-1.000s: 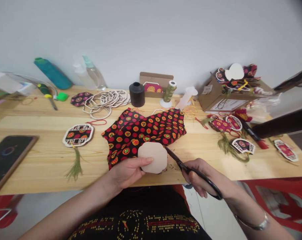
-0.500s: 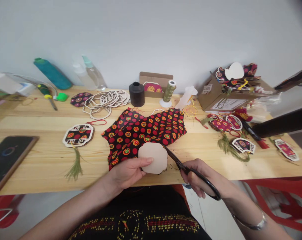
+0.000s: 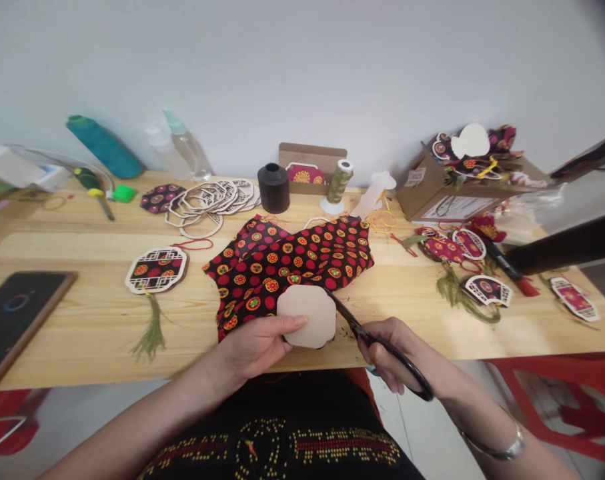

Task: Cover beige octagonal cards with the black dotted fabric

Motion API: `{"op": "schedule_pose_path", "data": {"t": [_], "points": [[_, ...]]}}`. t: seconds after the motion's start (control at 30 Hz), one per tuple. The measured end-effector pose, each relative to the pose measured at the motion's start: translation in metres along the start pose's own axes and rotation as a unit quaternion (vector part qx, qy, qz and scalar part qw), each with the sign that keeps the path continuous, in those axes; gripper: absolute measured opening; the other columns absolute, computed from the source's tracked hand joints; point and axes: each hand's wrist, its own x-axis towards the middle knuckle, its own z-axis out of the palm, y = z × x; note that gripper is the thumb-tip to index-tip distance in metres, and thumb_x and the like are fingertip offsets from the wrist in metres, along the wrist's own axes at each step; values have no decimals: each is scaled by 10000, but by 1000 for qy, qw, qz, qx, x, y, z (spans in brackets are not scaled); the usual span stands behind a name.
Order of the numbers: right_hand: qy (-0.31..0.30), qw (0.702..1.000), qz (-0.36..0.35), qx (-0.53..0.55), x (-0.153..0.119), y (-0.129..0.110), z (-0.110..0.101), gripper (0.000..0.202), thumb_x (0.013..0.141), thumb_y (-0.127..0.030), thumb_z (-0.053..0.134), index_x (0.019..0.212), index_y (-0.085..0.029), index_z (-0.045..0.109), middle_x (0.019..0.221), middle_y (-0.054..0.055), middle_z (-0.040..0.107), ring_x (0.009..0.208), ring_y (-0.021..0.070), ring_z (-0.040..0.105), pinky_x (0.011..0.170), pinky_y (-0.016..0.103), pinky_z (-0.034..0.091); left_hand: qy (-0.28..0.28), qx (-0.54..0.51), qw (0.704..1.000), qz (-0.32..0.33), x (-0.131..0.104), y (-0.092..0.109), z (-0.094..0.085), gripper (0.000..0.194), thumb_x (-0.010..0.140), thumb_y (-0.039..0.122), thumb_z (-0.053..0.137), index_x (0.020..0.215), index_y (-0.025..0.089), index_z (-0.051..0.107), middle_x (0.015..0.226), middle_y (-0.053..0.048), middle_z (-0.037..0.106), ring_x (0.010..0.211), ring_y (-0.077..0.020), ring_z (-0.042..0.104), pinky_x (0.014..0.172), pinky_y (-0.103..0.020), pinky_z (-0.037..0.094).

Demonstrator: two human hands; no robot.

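My left hand (image 3: 259,343) pinches a pale, rounded-square card piece (image 3: 307,317) between the thumb on top and the fingers underneath. My right hand (image 3: 395,350) is closed around the handles of black scissors (image 3: 399,367), whose blades reach up along the card's upper right edge. A thin dark rim shows under the card's lower edge; what lies beneath it is mostly hidden. Behind the card spreads a black fabric (image 3: 287,257) with red dots and colourful flowers. Small dark scraps (image 3: 345,331) lie on the wood beside the blades.
A tasselled ornament (image 3: 157,270) and a phone (image 3: 22,320) lie to the left. White cut-out frames (image 3: 212,203), a black thread cone (image 3: 273,188) and a green thread spool (image 3: 339,183) stand farther back. At right are a cardboard box (image 3: 452,193) and more ornaments (image 3: 487,291).
My right hand and the scissor handles have shifted slightly left, towards the card, and the scissors look more closed. My left hand and the card have stayed in place.
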Motion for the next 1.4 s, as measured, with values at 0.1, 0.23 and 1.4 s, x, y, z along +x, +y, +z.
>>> {"op": "schedule_pose_path", "data": {"t": [0.1, 0.23, 1.4], "points": [[-4, 1000, -4, 31, 1, 3, 0, 631, 748, -790, 446, 615, -173, 464, 410, -39, 434, 353, 56, 374, 351, 191, 253, -2, 3, 1000, 1, 0, 0, 0, 377, 735, 131, 719, 1109, 117, 677, 1053, -123, 733, 1117, -302, 607, 1039, -445, 397], [-15, 997, -3, 72, 4, 6, 0, 605, 725, -768, 516, 608, -178, 455, 405, -42, 439, 341, 53, 374, 334, 184, 239, -4, 9, 1000, 0, 0, 0, 0, 390, 731, 147, 728, 1116, 120, 674, 1045, -125, 736, 1106, -304, 613, 1030, -443, 406], [-25, 1000, 1, 14, 2, 1, -6, 478, 841, -625, 465, 632, -196, 425, 432, -56, 425, 347, 43, 328, 325, 182, 215, 10, 21, 1000, 0, 1, 2, 2, 414, 694, 138, 751, 1103, 139, 682, 1038, -109, 742, 1083, -292, 625, 1024, -434, 406]]}}
